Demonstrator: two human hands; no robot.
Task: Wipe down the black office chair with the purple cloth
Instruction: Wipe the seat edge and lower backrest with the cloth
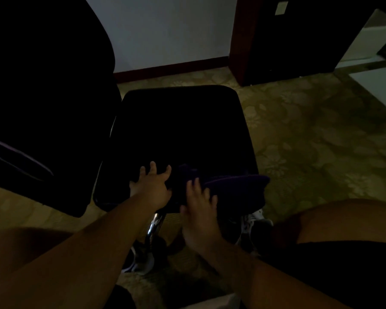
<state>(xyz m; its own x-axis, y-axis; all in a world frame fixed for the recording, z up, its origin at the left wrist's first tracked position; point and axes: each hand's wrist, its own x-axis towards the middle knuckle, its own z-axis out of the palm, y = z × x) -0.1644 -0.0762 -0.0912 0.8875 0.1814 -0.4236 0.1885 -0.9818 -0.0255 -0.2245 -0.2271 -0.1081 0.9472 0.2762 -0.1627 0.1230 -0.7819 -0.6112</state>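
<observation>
The black office chair (178, 130) stands in front of me in dim light, its seat facing up and its backrest (42, 97) rising at the left. The purple cloth (232, 184) lies bunched on the seat's near right edge. My left hand (152, 186) rests flat on the near edge of the seat, fingers spread, just left of the cloth. My right hand (198, 201) presses on the cloth's near end with its fingers apart. The chrome post (154, 226) under the seat shows between my arms.
A patterned green carpet (310, 130) covers the floor. A dark wooden door frame (239, 41) and a white wall (165, 30) stand behind the chair. My knees are at the lower left and right, and a shoe (254, 221) sits under the seat's near right corner.
</observation>
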